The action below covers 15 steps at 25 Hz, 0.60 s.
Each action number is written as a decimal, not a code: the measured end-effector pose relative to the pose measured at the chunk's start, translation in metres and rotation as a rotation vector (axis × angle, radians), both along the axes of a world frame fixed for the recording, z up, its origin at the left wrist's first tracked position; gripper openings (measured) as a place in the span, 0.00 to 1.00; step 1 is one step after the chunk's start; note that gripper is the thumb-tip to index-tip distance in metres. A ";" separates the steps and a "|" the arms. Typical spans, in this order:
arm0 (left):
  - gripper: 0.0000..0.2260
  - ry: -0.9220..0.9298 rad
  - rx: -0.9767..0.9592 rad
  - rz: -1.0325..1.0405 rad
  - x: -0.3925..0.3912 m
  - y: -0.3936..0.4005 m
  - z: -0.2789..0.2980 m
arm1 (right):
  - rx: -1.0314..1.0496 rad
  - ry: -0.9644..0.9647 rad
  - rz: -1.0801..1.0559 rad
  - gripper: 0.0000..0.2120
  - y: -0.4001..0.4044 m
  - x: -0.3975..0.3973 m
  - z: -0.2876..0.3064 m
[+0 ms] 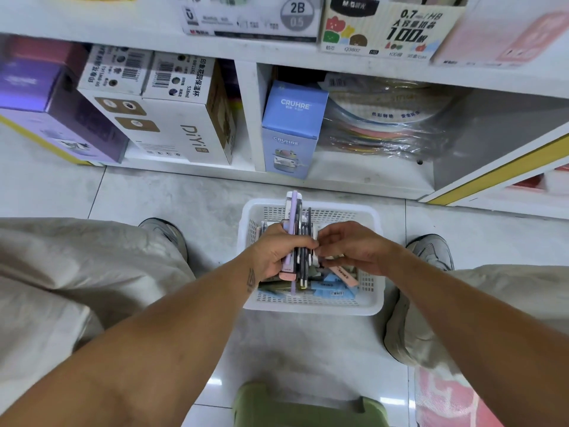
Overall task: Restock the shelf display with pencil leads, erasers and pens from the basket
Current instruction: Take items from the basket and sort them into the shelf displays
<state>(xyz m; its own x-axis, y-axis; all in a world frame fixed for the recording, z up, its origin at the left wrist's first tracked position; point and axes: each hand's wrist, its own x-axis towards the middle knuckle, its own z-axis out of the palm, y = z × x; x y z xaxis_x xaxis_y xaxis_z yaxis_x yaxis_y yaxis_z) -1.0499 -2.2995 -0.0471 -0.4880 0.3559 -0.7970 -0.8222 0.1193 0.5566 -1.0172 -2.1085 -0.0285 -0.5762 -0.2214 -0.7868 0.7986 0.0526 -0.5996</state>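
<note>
A white mesh basket (pixel 311 306) stands on the floor between my feet, holding blue and pink eraser packs (pixel 334 286) and other small stationery. My left hand (pixel 278 252) grips an upright bundle of pens and slim lead cases (pixel 295 217), lilac and dark, above the basket. My right hand (pixel 351 248) is beside it, fingertips pinching at the bundle's right side. Display boxes of pencil leads (pixel 391 26) marked 2B 0.5 and 0.7 HB sit on the shelf at the top.
Below that shelf, a white cubby unit (pixel 246 118) holds purple and white DiYi cup boxes, a blue CRUHRE box (pixel 292 127) and plastic-wrapped coloured items. A green stool (pixel 308 408) is under me. My shoes flank the basket on grey tiles.
</note>
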 end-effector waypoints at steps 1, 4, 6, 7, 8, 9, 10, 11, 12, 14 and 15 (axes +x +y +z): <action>0.24 0.004 0.012 -0.027 -0.002 0.001 0.007 | -0.003 0.004 0.009 0.12 0.000 -0.001 0.006; 0.18 0.000 0.069 -0.122 -0.008 -0.001 0.031 | -0.043 -0.002 0.042 0.09 0.006 -0.006 0.029; 0.20 0.034 0.082 -0.226 -0.013 -0.004 0.055 | -0.058 0.019 0.066 0.08 0.017 -0.010 0.054; 0.20 0.065 0.092 -0.280 -0.017 -0.005 0.069 | -0.058 0.038 0.081 0.10 0.024 -0.013 0.068; 0.19 0.103 0.102 -0.326 -0.020 -0.006 0.085 | -0.054 0.067 0.104 0.12 0.031 -0.014 0.083; 0.17 0.142 0.110 -0.361 -0.022 -0.007 0.101 | -0.047 0.098 0.125 0.14 0.037 -0.015 0.099; 0.16 0.176 0.113 -0.386 -0.024 -0.008 0.120 | -0.034 0.125 0.140 0.15 0.043 -0.016 0.116; 0.15 0.200 0.114 -0.407 -0.027 -0.009 0.137 | -0.020 0.140 0.150 0.16 0.047 -0.017 0.132; 0.15 0.221 0.106 -0.430 -0.029 -0.010 0.156 | 0.001 0.158 0.166 0.16 0.051 -0.019 0.149; 0.12 0.283 0.095 -0.465 -0.033 -0.012 0.198 | 0.102 0.268 0.230 0.13 0.056 -0.023 0.191; 0.09 0.312 0.099 -0.457 -0.035 -0.012 0.219 | 0.169 0.348 0.252 0.12 0.057 -0.026 0.214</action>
